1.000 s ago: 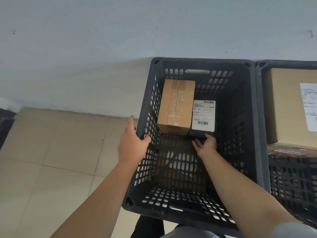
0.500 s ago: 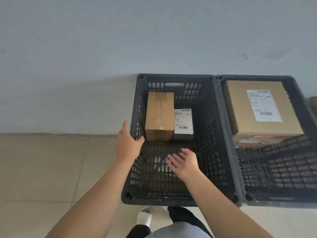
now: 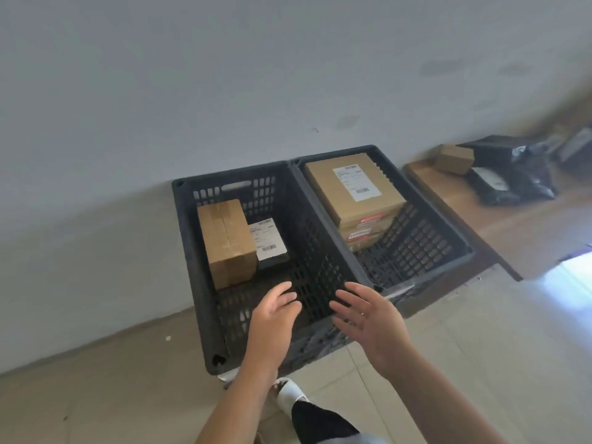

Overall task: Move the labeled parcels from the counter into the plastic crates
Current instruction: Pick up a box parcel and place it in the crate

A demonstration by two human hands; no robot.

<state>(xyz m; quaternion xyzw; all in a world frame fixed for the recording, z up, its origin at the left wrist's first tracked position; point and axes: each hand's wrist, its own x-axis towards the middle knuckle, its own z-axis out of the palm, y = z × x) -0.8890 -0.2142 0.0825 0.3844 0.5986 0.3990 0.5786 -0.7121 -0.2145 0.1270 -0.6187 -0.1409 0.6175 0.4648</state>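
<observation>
Two dark plastic crates stand side by side on the floor against the wall. The left crate (image 3: 187, 238) holds an upright brown taped box (image 3: 226, 241) and a flat dark parcel with a white label (image 3: 267, 240) beside it. The right crate (image 3: 448, 232) holds a stack of flat cardboard parcels, the top one (image 3: 352, 190) labeled. My left hand (image 3: 272, 318) and my right hand (image 3: 368, 318) hover empty above the near end of the left crate, fingers relaxed. On the low wooden counter (image 3: 525, 232) at the right lie a small brown box (image 3: 453, 158) and black bagged parcels (image 3: 512, 177).
A grey wall runs behind the crates. Beige floor tiles (image 3: 96, 395) spread to the left and in front. My foot in a white slipper (image 3: 288, 395) stands just below the left crate.
My left hand has let go of the left crate's rim and my right hand has come up out of the crate. The view has swung right, bringing the counter in.
</observation>
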